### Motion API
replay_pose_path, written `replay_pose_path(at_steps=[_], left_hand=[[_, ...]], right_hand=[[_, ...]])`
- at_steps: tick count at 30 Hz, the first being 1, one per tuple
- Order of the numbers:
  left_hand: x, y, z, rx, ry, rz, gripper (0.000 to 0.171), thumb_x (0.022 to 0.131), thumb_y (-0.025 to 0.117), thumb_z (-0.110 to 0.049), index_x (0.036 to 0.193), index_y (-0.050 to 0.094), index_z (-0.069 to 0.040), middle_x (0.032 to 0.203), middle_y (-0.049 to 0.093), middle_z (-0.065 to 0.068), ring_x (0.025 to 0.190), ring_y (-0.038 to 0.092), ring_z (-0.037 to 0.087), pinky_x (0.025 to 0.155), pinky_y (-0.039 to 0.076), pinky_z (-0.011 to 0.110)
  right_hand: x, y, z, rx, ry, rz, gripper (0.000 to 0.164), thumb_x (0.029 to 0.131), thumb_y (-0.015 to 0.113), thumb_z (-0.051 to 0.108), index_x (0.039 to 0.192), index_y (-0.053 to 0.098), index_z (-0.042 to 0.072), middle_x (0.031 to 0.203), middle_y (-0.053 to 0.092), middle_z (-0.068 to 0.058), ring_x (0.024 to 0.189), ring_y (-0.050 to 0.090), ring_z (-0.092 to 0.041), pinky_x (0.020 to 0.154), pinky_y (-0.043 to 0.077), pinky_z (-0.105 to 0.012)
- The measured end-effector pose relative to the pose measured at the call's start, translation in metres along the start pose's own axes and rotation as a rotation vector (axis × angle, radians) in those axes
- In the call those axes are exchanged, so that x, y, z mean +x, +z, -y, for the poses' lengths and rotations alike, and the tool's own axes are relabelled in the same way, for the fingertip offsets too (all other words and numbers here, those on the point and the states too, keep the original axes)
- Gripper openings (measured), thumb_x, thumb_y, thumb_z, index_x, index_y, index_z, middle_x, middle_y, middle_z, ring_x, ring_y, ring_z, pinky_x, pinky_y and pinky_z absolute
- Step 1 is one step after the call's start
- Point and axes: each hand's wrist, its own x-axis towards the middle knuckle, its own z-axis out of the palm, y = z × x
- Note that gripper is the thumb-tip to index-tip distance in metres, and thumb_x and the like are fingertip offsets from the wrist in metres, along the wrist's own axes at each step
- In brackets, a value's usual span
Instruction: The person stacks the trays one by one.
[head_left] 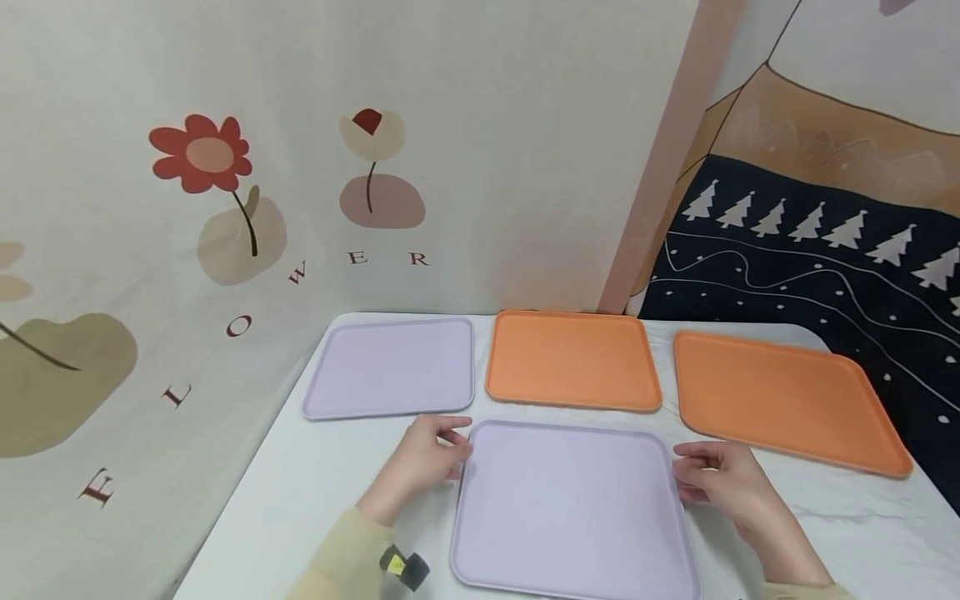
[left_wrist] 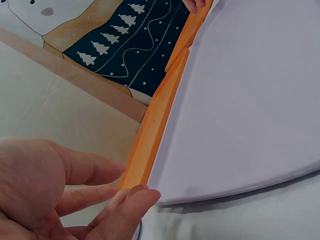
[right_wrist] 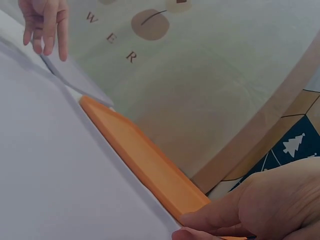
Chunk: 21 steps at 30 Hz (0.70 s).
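A lavender rectangular tray [head_left: 570, 510] lies on the white table at the front, between the two hands. My left hand [head_left: 433, 452] is at its left edge, near the far corner, with loosely bent fingers. In the left wrist view, thumb and fingers [left_wrist: 139, 206] are spread beside the tray's corner, not closed round the rim. My right hand [head_left: 722, 479] is at the right edge, fingers pointing inward. In the right wrist view its fingertips [right_wrist: 192, 219] come close to the rim; whether they touch it I cannot tell.
Behind stand another lavender tray [head_left: 393, 368] at left, an orange tray [head_left: 573, 360] in the middle and a second orange tray [head_left: 787, 400] at right. A patterned cloth [head_left: 487, 150] hangs behind the white table [head_left: 277, 500].
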Motion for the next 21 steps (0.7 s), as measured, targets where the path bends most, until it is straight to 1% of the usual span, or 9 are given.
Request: replay_pose_path(at_steps=[8,12,17,21], left_hand=[[0.010,-0.005,-0.013,-0.014,0.016,-0.019,0.047,0.092,0.071,0.004,0.139,0.066,0.005,0.094,0.069,0.010,0.074,0.073,0.028,0.062,0.066,0.035],[0.014,-0.007,-0.019,0.000,0.016,-0.024,0.047,0.093,0.072,0.002,0.139,0.066,0.004,0.096,0.069,0.010,0.078,0.073,0.030,0.063,0.066,0.034],[0.020,-0.006,-0.024,0.029,0.004,-0.034,0.045,0.094,0.074,0.000,0.139,0.067,0.002,0.096,0.069,0.009,0.078,0.073,0.031,0.063,0.066,0.033],[0.024,-0.006,-0.029,0.031,0.009,-0.036,0.045,0.094,0.074,0.000,0.138,0.067,0.003,0.097,0.069,0.009,0.079,0.073,0.031,0.063,0.066,0.033]], right_hand=[[0.004,-0.002,0.010,0.000,-0.017,0.014,0.042,0.099,0.065,-0.008,0.134,0.050,-0.025,0.100,0.065,-0.014,0.085,0.068,-0.015,0.075,0.066,-0.034],[0.007,-0.004,0.015,-0.014,-0.021,0.013,0.043,0.099,0.064,-0.007,0.136,0.050,-0.025,0.103,0.066,-0.015,0.087,0.068,-0.015,0.076,0.066,-0.034],[0.011,-0.005,0.024,-0.050,-0.034,0.012,0.042,0.100,0.065,-0.005,0.135,0.053,-0.023,0.105,0.067,-0.016,0.090,0.067,-0.018,0.077,0.066,-0.035],[0.012,-0.005,0.030,-0.056,-0.053,0.022,0.041,0.100,0.065,-0.005,0.135,0.053,-0.023,0.104,0.068,-0.016,0.090,0.068,-0.019,0.077,0.066,-0.036]])
